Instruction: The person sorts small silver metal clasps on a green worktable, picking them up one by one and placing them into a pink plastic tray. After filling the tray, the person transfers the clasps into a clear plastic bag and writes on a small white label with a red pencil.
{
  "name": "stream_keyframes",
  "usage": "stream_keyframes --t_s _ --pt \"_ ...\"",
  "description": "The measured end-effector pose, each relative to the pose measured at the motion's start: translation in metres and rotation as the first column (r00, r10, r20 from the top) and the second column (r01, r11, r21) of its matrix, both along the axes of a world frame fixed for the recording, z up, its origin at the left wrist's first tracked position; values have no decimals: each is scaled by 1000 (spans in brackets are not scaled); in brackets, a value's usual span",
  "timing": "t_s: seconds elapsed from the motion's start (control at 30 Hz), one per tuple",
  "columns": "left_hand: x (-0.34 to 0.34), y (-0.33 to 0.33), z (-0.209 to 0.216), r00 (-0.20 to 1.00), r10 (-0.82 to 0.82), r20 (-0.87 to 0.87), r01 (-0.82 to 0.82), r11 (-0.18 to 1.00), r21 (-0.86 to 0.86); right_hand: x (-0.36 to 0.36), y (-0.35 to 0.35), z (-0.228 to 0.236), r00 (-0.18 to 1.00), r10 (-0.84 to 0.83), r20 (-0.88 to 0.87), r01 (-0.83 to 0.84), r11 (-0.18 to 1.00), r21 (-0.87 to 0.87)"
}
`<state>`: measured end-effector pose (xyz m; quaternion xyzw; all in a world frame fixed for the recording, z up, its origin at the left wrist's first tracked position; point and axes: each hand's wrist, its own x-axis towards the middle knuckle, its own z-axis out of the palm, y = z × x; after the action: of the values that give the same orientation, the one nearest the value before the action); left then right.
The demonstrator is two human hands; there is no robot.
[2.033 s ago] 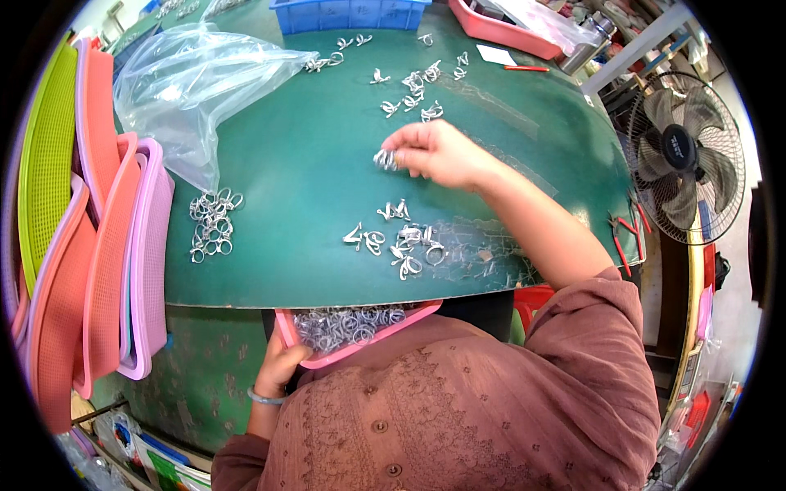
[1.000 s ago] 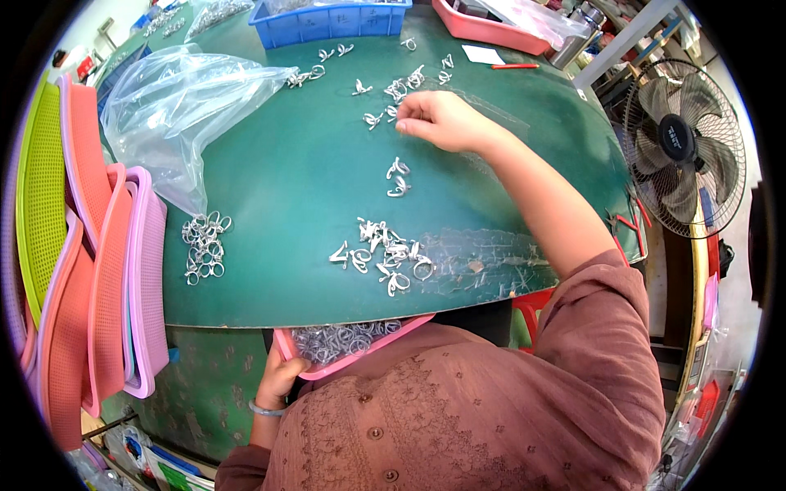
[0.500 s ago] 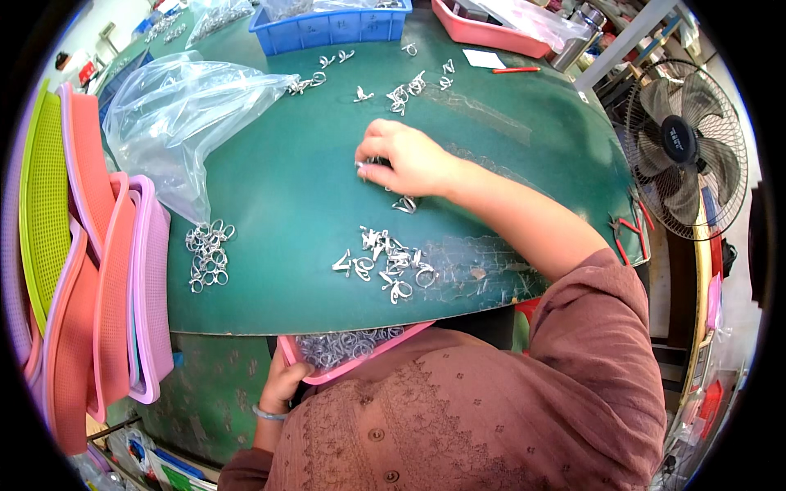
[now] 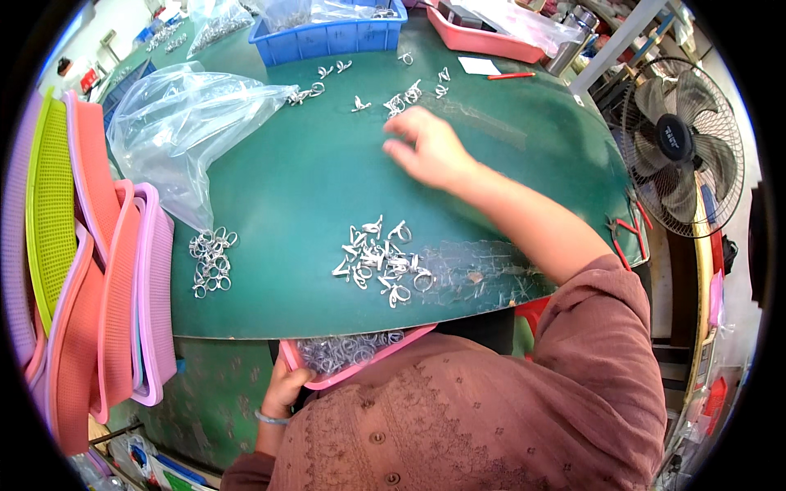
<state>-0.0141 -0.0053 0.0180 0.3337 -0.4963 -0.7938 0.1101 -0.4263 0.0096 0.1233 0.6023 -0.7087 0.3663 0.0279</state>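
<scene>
My left hand (image 4: pixel 288 385) grips the left rim of a pink plastic tray (image 4: pixel 288 353) at my lap, under the table's front edge. The tray is heaped with small silvery metal ring pieces (image 4: pixel 344 348). Over the far middle of the table, my right hand (image 4: pixel 424 146) reaches out, thumb and fingers apart, holding nothing I can see. Just beyond its fingertips lies a small cluster of the same ring pieces (image 4: pixel 403 100). A larger loose heap of ring pieces (image 4: pixel 381 260) rests closer to me, left of a worn patch of tape.
Ring pieces (image 4: pixel 211 262) lie beside a clear plastic bag (image 4: pixel 184 135) at left. Stacked coloured baskets (image 4: pixel 115 303) crowd the left edge. A blue bin (image 4: pixel 332 41) and a pink tray (image 4: pixel 483 41) stand at the back. Red-handled pliers (image 4: pixel 620 244) and a fan (image 4: pixel 675 139) are at right.
My right hand has moved away from me and to the right, its fingers now spread. Ring pieces that lay by it now sit in the near heap. My left hand stays on the tray.
</scene>
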Motion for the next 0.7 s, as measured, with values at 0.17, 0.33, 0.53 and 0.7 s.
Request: stream_keyframes --t_s 0.17,0.33,0.53,0.7 --pt "5 0 -7 999 3 51 -4 1000 21 -40 -24 9 960 -267 -83 278 885 375" --pt "1 -1 -3 997 10 78 -14 999 45 -41 -23 3 986 -136 -95 161 923 348" --pt "-3 -1 2 998 -7 56 7 1000 10 -41 -8 9 983 135 125 -168 936 308" --pt "-7 -2 8 994 -11 108 9 1000 17 -49 -16 4 950 294 -103 -276 948 158"
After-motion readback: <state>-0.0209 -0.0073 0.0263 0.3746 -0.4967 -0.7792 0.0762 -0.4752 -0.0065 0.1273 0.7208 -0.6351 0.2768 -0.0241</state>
